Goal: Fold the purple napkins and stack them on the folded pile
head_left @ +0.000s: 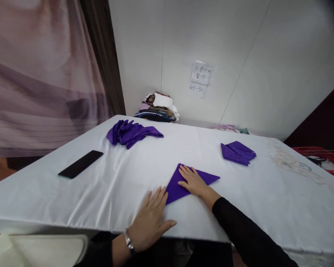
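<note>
A purple cloth napkin (176, 190), folded into a triangle, lies flat on the white-covered table (122, 189). My right hand (193, 180) rests on top of it, fingers stretched out and palm down. Just left of the triangle is my left hand (150, 220), spread open near the table's front edge, its fingertips at the napkin's left corner. A silver-coloured bracelet or watch (128, 241) circles the left wrist. Neither hand grips anything.
A crumpled heap of purple cloth (130, 133) lies back left, with a black phone-like slab (81, 164) nearer me. Another folded purple napkin (237, 152) sits at right. Behind the table are stacked clothes (157, 107). Handwritten paper signs (202, 73) hang on the wall.
</note>
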### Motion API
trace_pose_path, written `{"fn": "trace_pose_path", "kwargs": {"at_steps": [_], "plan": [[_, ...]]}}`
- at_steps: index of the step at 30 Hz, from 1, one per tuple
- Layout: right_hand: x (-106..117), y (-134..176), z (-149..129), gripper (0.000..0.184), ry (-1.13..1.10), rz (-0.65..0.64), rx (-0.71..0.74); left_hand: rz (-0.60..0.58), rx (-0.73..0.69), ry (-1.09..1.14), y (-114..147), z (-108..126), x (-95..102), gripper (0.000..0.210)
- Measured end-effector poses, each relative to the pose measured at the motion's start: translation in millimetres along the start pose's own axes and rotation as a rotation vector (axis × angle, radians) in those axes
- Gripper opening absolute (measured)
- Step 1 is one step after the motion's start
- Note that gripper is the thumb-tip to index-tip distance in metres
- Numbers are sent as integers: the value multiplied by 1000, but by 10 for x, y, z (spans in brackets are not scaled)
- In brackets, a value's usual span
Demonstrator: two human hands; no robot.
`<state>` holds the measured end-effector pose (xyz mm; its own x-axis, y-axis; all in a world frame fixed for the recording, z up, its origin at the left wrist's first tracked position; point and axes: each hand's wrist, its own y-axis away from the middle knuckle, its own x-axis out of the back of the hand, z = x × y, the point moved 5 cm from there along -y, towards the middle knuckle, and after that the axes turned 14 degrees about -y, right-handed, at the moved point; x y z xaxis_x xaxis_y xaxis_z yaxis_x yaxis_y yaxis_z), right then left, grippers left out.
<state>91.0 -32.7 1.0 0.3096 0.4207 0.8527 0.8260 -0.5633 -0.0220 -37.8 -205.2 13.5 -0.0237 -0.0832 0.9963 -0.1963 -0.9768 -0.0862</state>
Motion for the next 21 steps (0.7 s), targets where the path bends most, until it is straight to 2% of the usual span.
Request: {"fn": "trace_pose_path", "kwargs": {"at_steps": [4,8,11,14,18,21], "plan": [[-1,-2,-8,67,24,-3,3,70,-70,-2,-428,238,61,80],[2,-5,-10,59,65,13,-12,11,-93,-5,-657,299,-88,83],[-9,-13,-12,62,53,0,-12,-50,-87,14,-594,226,-168,82],[-20,-25,-4,67,16,-18,-21,-102,-82,64,-408,128,-181,82],[-23,-31,-1,70,-8,-27,-24,-152,-65,122,-159,22,-158,81],[-21,-27,-3,72,-19,-26,-25,-158,-40,145,-137,-6,-79,75]]}}
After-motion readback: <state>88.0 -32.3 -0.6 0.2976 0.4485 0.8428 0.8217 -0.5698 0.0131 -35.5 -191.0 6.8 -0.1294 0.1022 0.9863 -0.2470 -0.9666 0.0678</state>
